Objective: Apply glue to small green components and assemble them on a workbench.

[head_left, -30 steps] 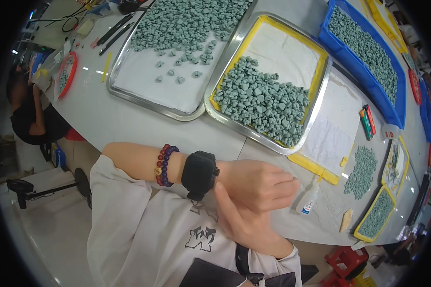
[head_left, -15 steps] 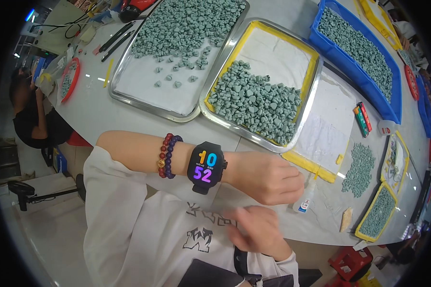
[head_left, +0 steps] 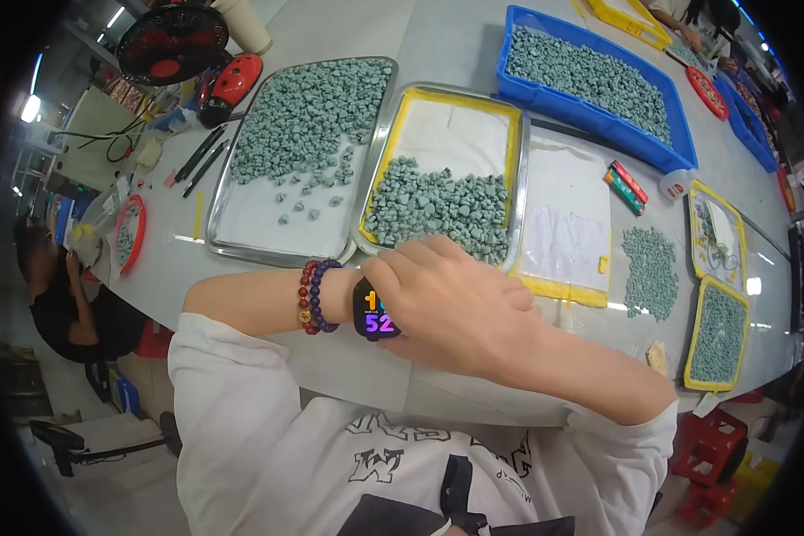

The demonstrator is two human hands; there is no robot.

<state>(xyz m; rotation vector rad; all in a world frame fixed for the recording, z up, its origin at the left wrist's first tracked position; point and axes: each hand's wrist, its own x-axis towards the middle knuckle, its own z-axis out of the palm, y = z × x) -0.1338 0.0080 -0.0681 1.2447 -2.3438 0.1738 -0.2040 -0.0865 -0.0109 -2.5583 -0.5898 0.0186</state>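
A black smartwatch (head_left: pixel 372 313) with a lit colour display sits on my left wrist, beside a red bead bracelet (head_left: pixel 306 297) and a dark blue one (head_left: pixel 322 296). My left forearm lies across my front, above the table's near edge. My right hand (head_left: pixel 447 304) reaches over from the right, its curled fingers on the watch and covering the display's right side. Most of my left hand (head_left: pixel 520 293) is hidden beneath it; only a bit of knuckle shows. Just beyond are a metal tray (head_left: pixel 286 256) and a yellow-edged tray (head_left: pixel 518 147), both holding small grey-green stones.
A blue bin (head_left: pixel 590 100) of similar stones stands far right. Nearer are red and green lighters (head_left: pixel 626 188), a loose stone pile (head_left: pixel 650 272) and a small yellow-rimmed tray (head_left: pixel 690 357). A ladybird-shaped red thing (head_left: pixel 232 87) and black pens (head_left: pixel 201 161) lie left. Other people sit around.
My right hand has risen from in front of my shirt onto the watch, now covering most of my left hand. The view has tilted up, showing a fan at the far left.
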